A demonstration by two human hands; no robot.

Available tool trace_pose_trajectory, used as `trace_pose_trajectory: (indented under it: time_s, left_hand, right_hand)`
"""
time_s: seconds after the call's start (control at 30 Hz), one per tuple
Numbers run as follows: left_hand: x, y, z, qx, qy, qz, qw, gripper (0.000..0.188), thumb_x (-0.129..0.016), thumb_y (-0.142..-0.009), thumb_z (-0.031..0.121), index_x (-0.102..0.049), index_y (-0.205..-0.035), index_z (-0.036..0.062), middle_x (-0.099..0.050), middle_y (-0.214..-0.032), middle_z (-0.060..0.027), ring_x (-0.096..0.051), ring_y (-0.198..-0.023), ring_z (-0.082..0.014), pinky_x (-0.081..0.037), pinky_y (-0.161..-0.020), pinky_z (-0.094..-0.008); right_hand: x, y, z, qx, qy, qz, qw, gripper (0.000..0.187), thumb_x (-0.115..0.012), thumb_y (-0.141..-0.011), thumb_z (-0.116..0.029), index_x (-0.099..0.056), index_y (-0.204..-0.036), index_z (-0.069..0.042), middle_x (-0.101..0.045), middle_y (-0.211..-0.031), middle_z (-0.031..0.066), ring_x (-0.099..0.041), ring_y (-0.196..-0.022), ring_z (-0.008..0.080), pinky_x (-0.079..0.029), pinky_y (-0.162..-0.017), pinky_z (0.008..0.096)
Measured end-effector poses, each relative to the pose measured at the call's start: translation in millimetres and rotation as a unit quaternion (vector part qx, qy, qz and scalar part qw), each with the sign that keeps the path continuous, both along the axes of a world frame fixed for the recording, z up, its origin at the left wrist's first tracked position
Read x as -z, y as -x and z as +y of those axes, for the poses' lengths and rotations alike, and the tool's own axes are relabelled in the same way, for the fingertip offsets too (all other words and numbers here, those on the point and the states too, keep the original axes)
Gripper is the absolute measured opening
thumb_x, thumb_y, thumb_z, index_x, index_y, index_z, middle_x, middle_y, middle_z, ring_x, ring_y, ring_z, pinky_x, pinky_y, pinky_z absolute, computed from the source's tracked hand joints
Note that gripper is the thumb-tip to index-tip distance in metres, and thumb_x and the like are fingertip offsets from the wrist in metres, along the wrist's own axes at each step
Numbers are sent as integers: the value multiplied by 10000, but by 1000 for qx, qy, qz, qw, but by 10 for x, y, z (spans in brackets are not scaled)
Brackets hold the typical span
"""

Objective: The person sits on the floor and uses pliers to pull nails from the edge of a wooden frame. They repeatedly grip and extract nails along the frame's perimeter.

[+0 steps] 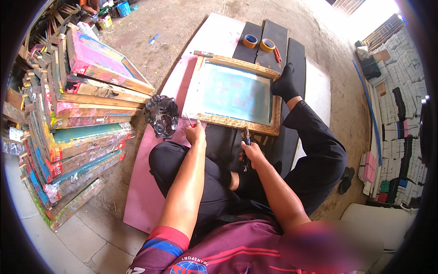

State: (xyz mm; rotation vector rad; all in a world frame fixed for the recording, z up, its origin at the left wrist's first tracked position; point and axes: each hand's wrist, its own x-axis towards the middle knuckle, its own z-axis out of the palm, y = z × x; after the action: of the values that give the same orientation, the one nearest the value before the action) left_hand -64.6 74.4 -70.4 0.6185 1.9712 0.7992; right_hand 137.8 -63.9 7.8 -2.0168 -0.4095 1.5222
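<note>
A wooden screen-printing frame (200,82) with pale blue mesh lies in front of me, its wood stained and worn. At its near left corner, my left hand (195,134) is closed in a pinch. A thin light sliver shows at those fingertips, too small to name. My right hand (252,152) grips dark pliers (247,135), their jaws pointing up toward the frame's near edge. My foot in a black sock (286,82) rests against the frame's right side. A crumpled black plastic bag (161,116) sits left of the frame, beside my knee.
Paint-stained frames (91,114) are stacked at left. Beyond the frame lie a blue tape roll (250,41), a yellow tape roll (267,44) and a red-handled tool (277,55) on black boards (295,50). White stacks (392,109) line the right wall. Another person's hand (92,10) shows far left.
</note>
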Motion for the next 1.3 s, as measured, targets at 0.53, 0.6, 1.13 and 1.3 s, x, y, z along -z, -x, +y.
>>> trace_pose_trajectory:
  time_s: [0.53, 0.6, 1.13, 1.3]
  left_hand:
    - [-93, 48, -1, -104, -19, -17, 994, 408, -695, -931, 390, -662, -912, -17, -732, -945, -209, -719, -883, -380, -544, -790, -477]
    - [-59, 34, 2, -99, -24, -25, 994, 410, -687, -931, 382, -668, -923, -27, -731, -945, -215, -718, -881, -381, -544, -794, -475]
    - [34, 1, -4, -53, -42, -68, 995, 405, -654, -911, 347, -634, -838, -51, -706, -834, -216, -690, -779, -363, -524, -736, -485]
    - [-252, -36, -108, -46, -45, -209, 976, 333, -662, -932, 290, -561, -765, 21, -605, -657, -88, -570, -472, -205, -460, -441, -373]
  right_hand:
    - [-75, 208, 258, -49, 69, -91, 992, 279, -647, -994, -237, -573, -961, 30, -565, -721, 97, -574, -569, 226, -477, -472, 401]
    - [-51, 245, 248, -14, 59, -83, 995, 248, -650, -983, -211, -574, -961, 24, -562, -720, 97, -571, -571, 228, -479, -474, 404]
    - [0, 177, 60, 107, 40, 122, 986, 204, -621, -1002, -245, -609, -1085, -59, -630, -773, 92, -603, -595, 231, -518, -532, 439]
    - [-20, 42, -29, 48, 6, 105, 993, 252, -609, -1021, -299, -600, -1140, -78, -670, -847, 95, -659, -664, 226, -528, -557, 439]
